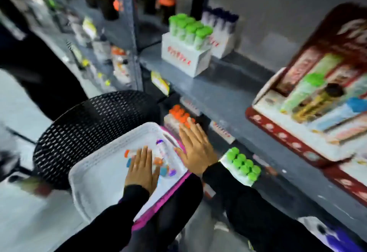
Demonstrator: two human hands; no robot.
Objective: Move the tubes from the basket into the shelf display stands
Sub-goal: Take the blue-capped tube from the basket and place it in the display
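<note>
**Hands over the tube basket beside the shelving**

Loose tubes [161, 158] with orange, blue and purple caps lie in a white plastic basket [95, 174], clustered toward its far right corner, directly under and just ahead of the left fingers [144, 155]. The left hand [142, 169] lies palm-down inside the basket with the fingers stretched flat and released; it rests over the tubes, and whether it touches them cannot be told through the blur. The right hand [195, 148] is likewise open, fingers spread and released, grasping nothing, positioned over the basket's right rim. Both forearms wear black sleeves [248, 206].

Just beyond the right fingertips, on a lower shelf level, stands a display stand of orange-capped tubes [178, 112]. To the right of the right wrist sits a white stand filled with green-capped tubes [243, 165]. Farther ahead of the fingers, on the grey shelf [218, 90], a white block holds more green-capped tubes [189, 28], with a stand of dark-blue-capped tubes [222, 20] beside it. A red-bordered cardboard display [317, 96] with lying tubes occupies the shelf to the right. Left of the basket is a black mesh chair back [85, 128]. A pink-edged surface [158, 202] lies beneath the basket.
</note>
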